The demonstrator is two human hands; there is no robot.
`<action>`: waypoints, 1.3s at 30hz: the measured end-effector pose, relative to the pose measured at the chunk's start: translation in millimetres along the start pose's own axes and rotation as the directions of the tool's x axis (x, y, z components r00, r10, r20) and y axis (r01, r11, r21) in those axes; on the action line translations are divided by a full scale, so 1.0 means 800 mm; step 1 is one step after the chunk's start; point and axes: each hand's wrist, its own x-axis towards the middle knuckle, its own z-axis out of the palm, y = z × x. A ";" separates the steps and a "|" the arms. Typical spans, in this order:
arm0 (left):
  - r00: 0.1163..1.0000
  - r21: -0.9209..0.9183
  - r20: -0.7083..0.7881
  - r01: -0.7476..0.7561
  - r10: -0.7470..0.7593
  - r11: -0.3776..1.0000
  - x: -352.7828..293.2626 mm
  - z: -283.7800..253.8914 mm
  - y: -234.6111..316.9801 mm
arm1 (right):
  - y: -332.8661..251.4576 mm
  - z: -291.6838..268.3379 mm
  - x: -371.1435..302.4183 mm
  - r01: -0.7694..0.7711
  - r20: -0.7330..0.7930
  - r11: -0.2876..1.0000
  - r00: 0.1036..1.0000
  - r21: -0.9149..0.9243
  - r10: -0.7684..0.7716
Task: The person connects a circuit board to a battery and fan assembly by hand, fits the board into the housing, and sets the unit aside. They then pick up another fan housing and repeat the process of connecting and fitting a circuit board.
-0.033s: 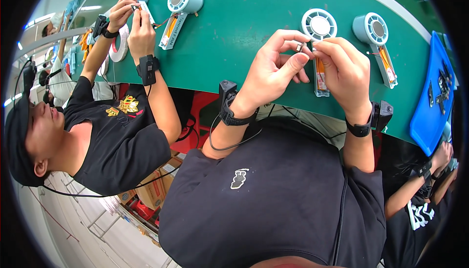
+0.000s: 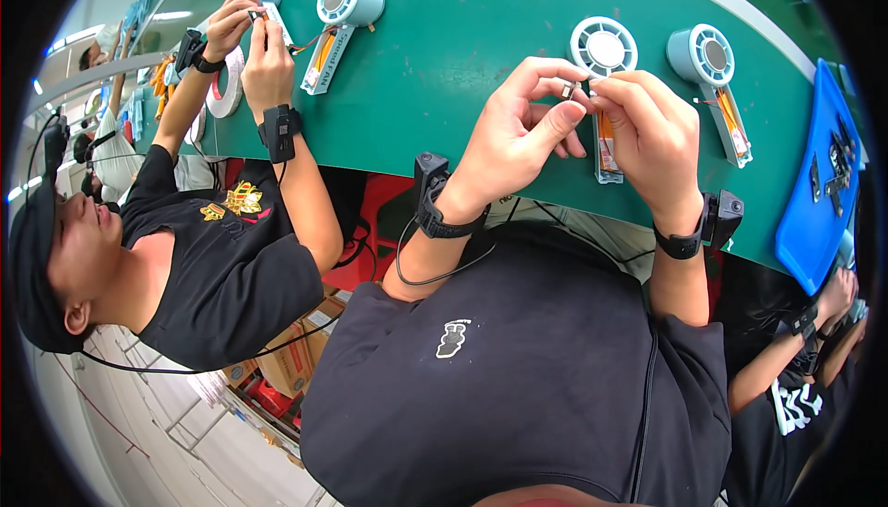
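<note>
Left hand (image 2: 523,132) pinches a tiny part (image 2: 568,91) near the fan (image 2: 606,47), right hand (image 2: 652,132) is pinched on what I cannot tell, and the part looks light and breakable, best held by its sides.

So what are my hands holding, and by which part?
Your left hand holds a tiny silvery piece; where it's gripped is too small to tell. For your right hand, I can't tell.

Over on that green tabletop (image 2: 444,72) I saw two pale-blue handheld fans (image 2: 603,48) lying on the right, handles open, two more fans (image 2: 344,3) leftward near a white tape roll (image 2: 222,110), and a blue tray (image 2: 799,241) way over at the right end.
</note>
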 end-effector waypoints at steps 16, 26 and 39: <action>0.997 0.128 -0.062 -0.044 0.052 0.991 -0.001 0.013 -0.005 | -0.005 0.002 0.001 0.034 0.000 0.990 0.999 -0.138 -0.034; 0.998 -0.049 0.039 0.047 -0.046 0.998 0.003 0.003 0.001 | 0.008 -0.009 0.003 0.013 0.084 1.000 0.996 0.025 -0.015; 1.000 0.104 -0.006 -0.014 0.015 0.994 0.000 0.013 0.006 | 0.009 -0.015 0.005 0.012 0.116 1.000 0.993 -0.004 -0.012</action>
